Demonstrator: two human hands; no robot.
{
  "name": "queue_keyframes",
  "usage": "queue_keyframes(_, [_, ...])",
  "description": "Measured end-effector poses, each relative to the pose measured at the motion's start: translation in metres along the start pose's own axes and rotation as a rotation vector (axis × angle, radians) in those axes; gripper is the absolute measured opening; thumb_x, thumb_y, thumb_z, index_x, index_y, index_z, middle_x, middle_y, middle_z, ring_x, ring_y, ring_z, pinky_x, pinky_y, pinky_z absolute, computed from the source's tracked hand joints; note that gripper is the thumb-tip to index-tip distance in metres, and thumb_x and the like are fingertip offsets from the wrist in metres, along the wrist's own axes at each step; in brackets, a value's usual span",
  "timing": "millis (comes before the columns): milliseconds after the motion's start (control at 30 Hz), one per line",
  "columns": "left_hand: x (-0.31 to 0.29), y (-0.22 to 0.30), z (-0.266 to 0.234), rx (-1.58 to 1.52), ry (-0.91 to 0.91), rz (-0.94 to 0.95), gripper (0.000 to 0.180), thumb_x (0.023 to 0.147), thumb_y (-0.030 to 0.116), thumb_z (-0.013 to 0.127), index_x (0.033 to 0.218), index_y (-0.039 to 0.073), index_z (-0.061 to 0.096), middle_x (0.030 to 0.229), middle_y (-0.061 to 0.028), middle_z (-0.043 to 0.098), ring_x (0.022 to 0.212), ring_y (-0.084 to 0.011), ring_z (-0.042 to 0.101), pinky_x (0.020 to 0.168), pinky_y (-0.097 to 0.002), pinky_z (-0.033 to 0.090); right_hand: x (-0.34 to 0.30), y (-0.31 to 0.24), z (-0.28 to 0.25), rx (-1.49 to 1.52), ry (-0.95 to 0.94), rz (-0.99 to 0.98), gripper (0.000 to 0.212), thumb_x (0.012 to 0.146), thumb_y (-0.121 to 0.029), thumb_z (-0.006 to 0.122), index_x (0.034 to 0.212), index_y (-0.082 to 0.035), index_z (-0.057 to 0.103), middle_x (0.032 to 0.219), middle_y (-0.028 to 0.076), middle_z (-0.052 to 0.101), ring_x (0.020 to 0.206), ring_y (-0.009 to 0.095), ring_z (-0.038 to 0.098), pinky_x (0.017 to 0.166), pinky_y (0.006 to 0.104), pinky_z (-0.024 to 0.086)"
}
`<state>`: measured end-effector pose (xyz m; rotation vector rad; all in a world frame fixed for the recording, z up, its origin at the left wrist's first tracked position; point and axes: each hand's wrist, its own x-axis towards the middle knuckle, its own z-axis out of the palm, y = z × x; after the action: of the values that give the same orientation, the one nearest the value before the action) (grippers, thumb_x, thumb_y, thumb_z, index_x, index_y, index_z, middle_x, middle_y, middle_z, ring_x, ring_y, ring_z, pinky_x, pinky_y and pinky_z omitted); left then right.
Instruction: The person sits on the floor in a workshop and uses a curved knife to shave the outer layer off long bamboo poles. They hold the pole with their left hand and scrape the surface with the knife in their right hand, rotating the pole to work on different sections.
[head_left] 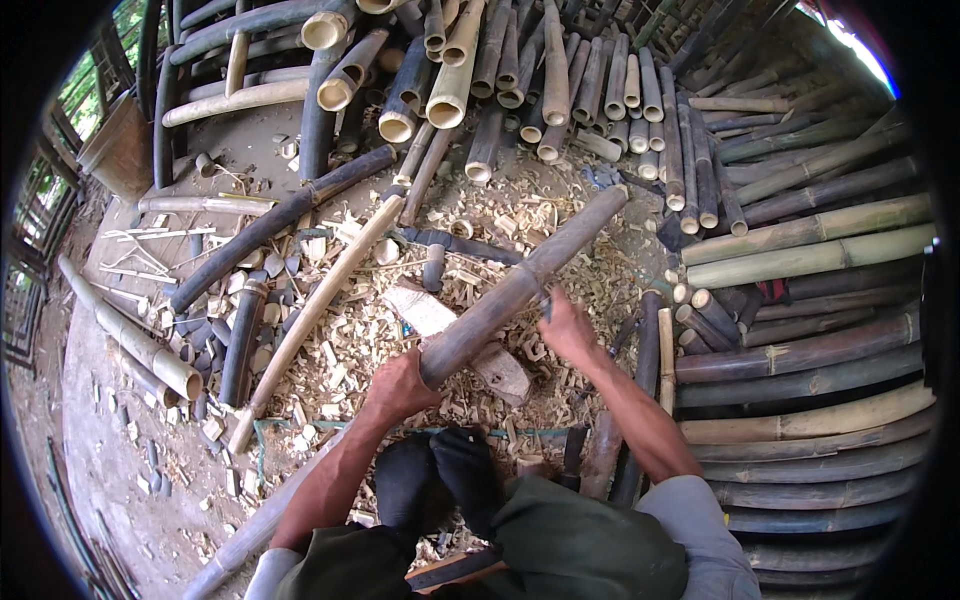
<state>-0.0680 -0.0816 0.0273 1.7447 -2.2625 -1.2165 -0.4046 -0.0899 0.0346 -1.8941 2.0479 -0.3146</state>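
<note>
Steadying dark bamboo pole [488,312] comes first, judging by grips. Pole lies diagonally ahead, crossing pale wood block [418,306] above wood chips [330,345]. Left hand [402,385] curled round near end, fingers wrapped; right hand [568,330] fisted beside mid-length, likely on small dark tool [546,305], can't tell which kind. Best: hold left grip tight against rolling, bear pole on block, strokes short, light, even around node [530,270], left fingers clear of tool's path

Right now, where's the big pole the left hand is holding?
In the head view, the bamboo pole slants across the middle, over the pale wooden block, with its lower end in the left hand.
</note>
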Motion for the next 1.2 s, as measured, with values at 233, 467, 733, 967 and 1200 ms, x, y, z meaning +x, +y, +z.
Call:
queue_keyframes(233, [0.007, -0.002, -0.003, -0.105, -0.011, 0.052, 0.059, 0.062, 0.031, 0.088, 0.106, -0.005, 0.071, 0.093, -0.0267, 0.075, 0.088, -0.0388, 0.075, 0.086, -0.0462, 0.06, 0.033, 0.042, -0.011, 0.263, 0.218, 0.469, 0.027, 0.096, -0.003, 0.064, 0.118, 0.001, 0.049, 0.083, 0.015, 0.068, 0.062, 0.027, 0.069, 0.052, 0.0399, 0.056])
queue_keyframes(467, [0.014, -0.006, -0.02, -0.187, -0.139, 0.054, 0.064, 0.059, 0.032, 0.089, 0.107, -0.008, 0.073, 0.092, -0.0246, 0.075, 0.089, -0.035, 0.075, 0.086, -0.042, 0.059, -0.008, 0.017, 0.01, 0.051, 0.028, 0.17, 0.037, 0.094, -0.006, 0.071, 0.123, 0.003, 0.049, 0.081, 0.015, 0.065, 0.058, 0.024, 0.066, 0.043, 0.0378, 0.051])
queue_keyframes(733, [0.006, -0.004, -0.019, -0.247, -0.028, 0.046, 0.074, 0.06, 0.031, 0.09, 0.115, -0.006, 0.058, 0.095, -0.0241, 0.07, 0.09, -0.0394, 0.069, 0.085, -0.0467, 0.055, -0.003, 0.005, 0.001, 0.004, 0.047, 0.143, 0.044, 0.087, -0.001, 0.076, 0.119, 0.008, 0.048, 0.08, 0.021, 0.072, 0.068, 0.033, 0.075, 0.055, 0.0434, 0.062])
queue_keyframes(967, [0.011, -0.001, -0.009, -0.274, -0.008, 0.091, 0.071, 0.058, 0.034, 0.092, 0.11, -0.005, 0.061, 0.092, -0.0235, 0.07, 0.088, -0.0386, 0.069, 0.085, -0.0468, 0.054, 0.005, 0.03, 0.008, -0.083, 0.048, -0.069, 0.033, 0.09, 0.005, 0.067, 0.117, 0.007, 0.049, 0.076, 0.018, 0.066, 0.059, 0.026, 0.069, 0.042, 0.0377, 0.055])
queue_keyframes(1200, [0.011, -0.009, -0.009, -0.31, 0.001, 0.107, 0.074, 0.059, 0.034, 0.095, 0.112, -0.005, 0.062, 0.094, -0.0227, 0.071, 0.089, -0.0371, 0.07, 0.085, -0.0458, 0.055, 0.018, 0.016, -0.012, -0.033, -0.01, 0.073, 0.037, 0.099, -0.001, 0.059, 0.132, 0.008, 0.045, 0.078, 0.01, 0.063, 0.054, 0.018, 0.061, 0.037, 0.0279, 0.048])
